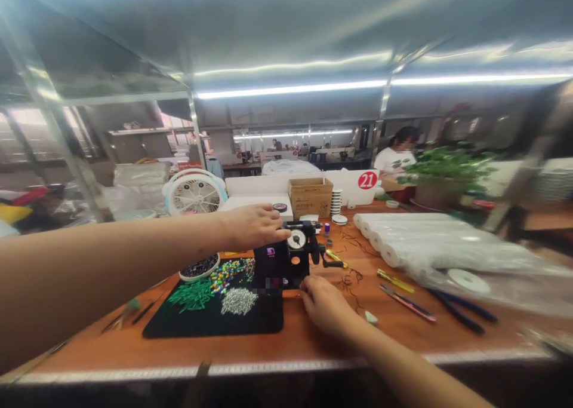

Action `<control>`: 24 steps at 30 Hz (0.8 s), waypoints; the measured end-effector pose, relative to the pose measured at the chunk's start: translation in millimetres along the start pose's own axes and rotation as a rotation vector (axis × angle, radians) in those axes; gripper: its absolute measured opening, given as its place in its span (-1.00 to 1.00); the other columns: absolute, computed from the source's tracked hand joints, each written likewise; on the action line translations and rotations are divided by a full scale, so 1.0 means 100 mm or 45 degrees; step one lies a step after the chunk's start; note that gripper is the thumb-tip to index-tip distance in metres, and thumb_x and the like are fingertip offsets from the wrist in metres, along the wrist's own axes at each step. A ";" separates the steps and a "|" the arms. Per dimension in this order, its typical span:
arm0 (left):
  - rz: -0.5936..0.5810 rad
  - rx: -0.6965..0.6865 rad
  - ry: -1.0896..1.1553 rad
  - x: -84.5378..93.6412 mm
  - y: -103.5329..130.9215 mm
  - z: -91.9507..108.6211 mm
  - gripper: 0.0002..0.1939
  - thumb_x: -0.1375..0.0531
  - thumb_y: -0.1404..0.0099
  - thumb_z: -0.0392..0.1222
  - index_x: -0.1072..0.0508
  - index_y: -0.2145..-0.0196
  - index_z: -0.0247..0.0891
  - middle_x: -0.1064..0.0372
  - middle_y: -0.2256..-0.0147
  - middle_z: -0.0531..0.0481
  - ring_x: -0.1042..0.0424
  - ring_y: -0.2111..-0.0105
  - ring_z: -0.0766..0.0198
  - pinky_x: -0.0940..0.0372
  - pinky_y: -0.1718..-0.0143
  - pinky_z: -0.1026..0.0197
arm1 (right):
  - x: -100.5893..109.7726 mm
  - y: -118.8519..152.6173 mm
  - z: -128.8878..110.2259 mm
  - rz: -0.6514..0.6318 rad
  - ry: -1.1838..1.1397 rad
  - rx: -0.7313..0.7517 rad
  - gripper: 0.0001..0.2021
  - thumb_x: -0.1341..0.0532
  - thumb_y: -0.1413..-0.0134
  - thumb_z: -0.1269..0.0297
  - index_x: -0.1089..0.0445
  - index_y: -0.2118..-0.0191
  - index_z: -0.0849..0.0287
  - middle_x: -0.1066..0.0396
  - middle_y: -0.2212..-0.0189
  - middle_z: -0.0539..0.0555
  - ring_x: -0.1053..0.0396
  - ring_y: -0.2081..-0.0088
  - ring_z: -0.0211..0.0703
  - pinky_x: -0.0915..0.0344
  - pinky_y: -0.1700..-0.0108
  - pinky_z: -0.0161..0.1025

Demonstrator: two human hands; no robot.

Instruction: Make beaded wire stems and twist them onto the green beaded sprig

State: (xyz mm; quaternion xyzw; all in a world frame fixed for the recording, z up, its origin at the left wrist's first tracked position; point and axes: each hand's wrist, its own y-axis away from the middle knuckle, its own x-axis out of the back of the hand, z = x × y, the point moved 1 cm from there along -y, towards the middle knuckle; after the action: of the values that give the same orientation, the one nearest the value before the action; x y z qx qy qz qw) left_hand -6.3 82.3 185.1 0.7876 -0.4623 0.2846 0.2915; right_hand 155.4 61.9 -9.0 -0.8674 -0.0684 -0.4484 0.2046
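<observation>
A black hand-crank machine (299, 258) with a round white dial stands on the table, its crank handle pointing right. My left hand (257, 224) lies over its top left, fingers bent onto the body and a fingertip beside the dial. At the base's lower right corner is my right hand (323, 300), fingers closed; whether they grip the base or something small is hidden. A black mat (215, 327) reaches left from the machine. On it are piles of green sleeves (192, 294), silvery pieces (239, 301) and multicoloured beads (225, 275).
A round dish (199, 270) of dark bits adjoins the mat. On the right lie a yellow-handled tool (396, 281), pink-handled pliers (407, 303), blue-handled pliers (465, 312) and plastic-wrapped white rolls (430, 238). A cardboard box (310, 199), fan (196, 196) and plant (443, 172) stand behind.
</observation>
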 end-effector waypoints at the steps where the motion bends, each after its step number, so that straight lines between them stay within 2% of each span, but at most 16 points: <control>1: 0.023 -0.001 0.001 -0.02 -0.02 0.00 -0.65 -0.08 -0.22 -0.41 -0.34 0.03 -0.26 -0.44 0.19 -0.16 -0.39 0.16 0.14 -0.11 0.02 0.13 | 0.00 0.01 0.01 -0.008 -0.003 0.005 -0.84 -0.05 -0.09 0.47 -0.32 0.44 0.20 -0.43 0.37 0.12 -0.36 0.28 -0.12 -0.16 0.27 -0.30; 5: 0.098 0.002 0.056 -0.08 -0.14 0.03 -0.69 -0.06 -0.27 -0.38 -0.36 0.05 -0.20 -0.46 0.18 -0.11 -0.41 0.18 0.20 -0.09 0.00 0.13 | 0.02 0.07 0.04 0.003 -0.022 -0.017 -0.83 -0.03 -0.12 0.48 -0.30 0.44 0.20 -0.42 0.38 0.13 -0.36 0.33 -0.13 -0.15 0.31 -0.31; 8: 0.101 0.018 0.107 -0.07 -0.24 0.06 -0.70 -0.07 -0.26 -0.37 -0.38 0.07 -0.16 -0.47 0.20 -0.08 -0.40 0.17 0.21 -0.11 0.02 0.14 | 0.05 0.12 0.08 0.026 -0.041 -0.049 -0.82 -0.02 -0.11 0.50 -0.29 0.43 0.19 -0.42 0.40 0.11 -0.36 0.34 -0.15 -0.14 0.32 -0.32; 12: 0.092 -0.012 0.096 -0.03 -0.36 0.11 -0.70 -0.06 -0.26 -0.35 -0.37 0.05 -0.23 -0.45 0.19 -0.14 -0.39 0.15 0.16 -0.13 0.05 0.12 | 0.06 0.17 0.17 0.064 -0.047 -0.121 -0.82 -0.01 -0.11 0.49 -0.27 0.45 0.17 -0.40 0.46 0.08 -0.35 0.38 -0.13 -0.13 0.35 -0.29; 18: 0.077 -0.060 0.053 -0.04 -0.50 0.14 -0.69 -0.03 -0.29 -0.34 -0.35 0.02 -0.21 -0.46 0.19 -0.12 -0.40 0.17 0.18 -0.14 0.11 0.16 | 0.09 0.20 0.23 0.172 -0.063 -0.164 -0.84 -0.03 -0.11 0.43 -0.23 0.46 0.16 -0.36 0.33 0.13 -0.33 0.29 -0.11 -0.17 0.25 -0.26; 24: 0.106 -0.038 0.030 -0.13 -0.58 0.09 -0.67 -0.08 -0.27 -0.33 -0.35 0.01 -0.18 -0.46 0.21 -0.10 -0.40 0.19 0.18 -0.11 0.05 0.13 | 0.15 0.26 0.29 0.170 -0.137 -0.237 -0.82 -0.05 -0.09 0.38 -0.21 0.52 0.13 -0.38 0.54 0.03 -0.33 0.46 -0.13 -0.10 0.43 -0.29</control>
State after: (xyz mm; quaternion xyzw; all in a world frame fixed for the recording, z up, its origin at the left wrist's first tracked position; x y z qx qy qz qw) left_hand 41.3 106.4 158.4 0.7598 -0.4954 0.2990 0.2965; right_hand 193.6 49.5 -19.2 -0.9082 0.0204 -0.3909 0.1484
